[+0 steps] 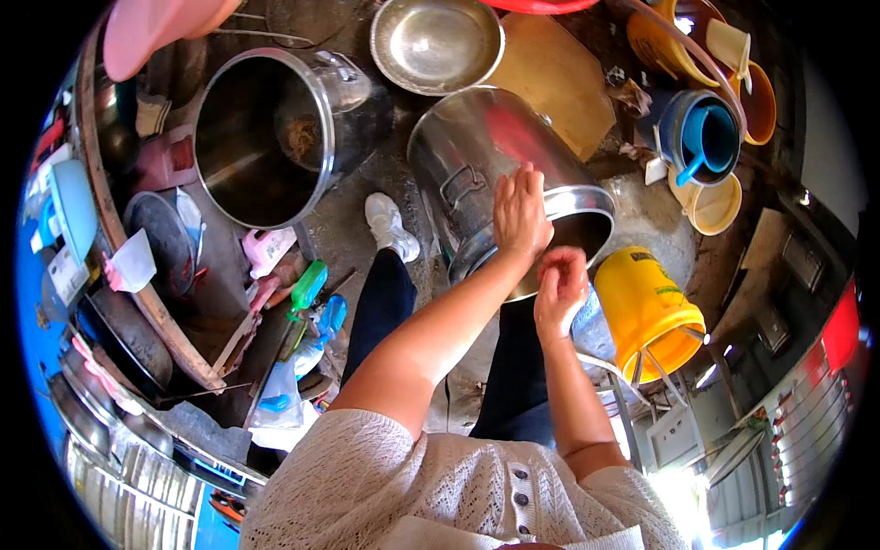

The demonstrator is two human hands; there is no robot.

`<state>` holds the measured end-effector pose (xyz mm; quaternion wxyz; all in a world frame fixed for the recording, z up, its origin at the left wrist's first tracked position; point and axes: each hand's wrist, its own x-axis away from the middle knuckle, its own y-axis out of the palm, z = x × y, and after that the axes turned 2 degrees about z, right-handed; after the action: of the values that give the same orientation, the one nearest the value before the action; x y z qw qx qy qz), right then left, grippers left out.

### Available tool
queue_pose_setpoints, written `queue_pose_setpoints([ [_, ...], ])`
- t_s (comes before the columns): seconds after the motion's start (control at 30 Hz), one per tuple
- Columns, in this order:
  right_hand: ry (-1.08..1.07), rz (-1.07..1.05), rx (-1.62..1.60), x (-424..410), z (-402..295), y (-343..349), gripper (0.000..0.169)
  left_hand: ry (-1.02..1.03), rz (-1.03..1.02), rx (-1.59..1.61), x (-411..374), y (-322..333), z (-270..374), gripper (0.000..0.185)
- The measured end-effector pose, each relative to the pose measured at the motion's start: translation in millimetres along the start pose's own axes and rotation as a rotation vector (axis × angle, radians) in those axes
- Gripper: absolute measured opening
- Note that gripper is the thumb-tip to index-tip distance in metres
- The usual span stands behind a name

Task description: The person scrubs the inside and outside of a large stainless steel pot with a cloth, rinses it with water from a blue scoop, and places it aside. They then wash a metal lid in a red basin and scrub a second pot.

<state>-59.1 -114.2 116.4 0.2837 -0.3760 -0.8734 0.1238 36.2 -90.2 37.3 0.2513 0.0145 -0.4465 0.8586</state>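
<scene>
A large stainless steel pot [474,144] with a wire side handle [462,185] lies tilted, its mouth towards me. Above its rim, my left hand [521,213] is stretched out flat with the fingers together; whether it touches the metal is unclear. My right hand [562,289] is in front of the pot's mouth with curled fingers, and I cannot see anything in it. Both hands look wet. To the left, a second big metal pot [323,130] shows its dark inside, with a brown patch at the bottom. Beyond them lies a round metal basin [440,45].
A yellow bucket [636,295] stands close by my right arm. Farther right are a blue dipper [711,141] in a container and a cream bucket [715,206]. On the left are a green plastic bottle [309,283], a pink jug [268,249] and a wooden edge [127,234].
</scene>
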Motion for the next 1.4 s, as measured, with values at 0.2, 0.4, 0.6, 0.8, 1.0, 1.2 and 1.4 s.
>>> queue_pose_setpoints([
  [0.2, -0.035, -0.330, 0.110, 61, 69, 36, 0.044, -0.045, 0.031, -0.125, -11, 29, 47, 0.068],
  [0.4, 0.183, -0.015, -0.256, 41, 118, 37, 0.045, -0.034, -0.110, 0.532, -8, 37, 53, 0.066],
  [0.6, 0.248, -0.107, -0.033, 14, 81, -21, 0.040, -0.579, 0.033, 0.081, -62, 32, -208, 0.063],
  [0.8, 0.158, -0.140, -0.043, 7, 91, -39, 0.038, -0.681, -0.172, 0.530, -51, 72, -290, 0.049],
  [1.0, 0.221, -0.080, -0.046, -27, 97, -69, 0.035, -0.843, -0.213, 0.660, -18, 28, -278, 0.030],
  [1.2, 0.178, -0.107, 0.021, -74, 83, -86, 0.036, -0.973, -0.145, 0.583, 51, -69, -240, 0.039],
  [1.4, 0.149, -0.029, 0.058, -106, 69, -89, 0.048, -0.991, -0.011, 0.504, 96, -148, -141, 0.025],
])
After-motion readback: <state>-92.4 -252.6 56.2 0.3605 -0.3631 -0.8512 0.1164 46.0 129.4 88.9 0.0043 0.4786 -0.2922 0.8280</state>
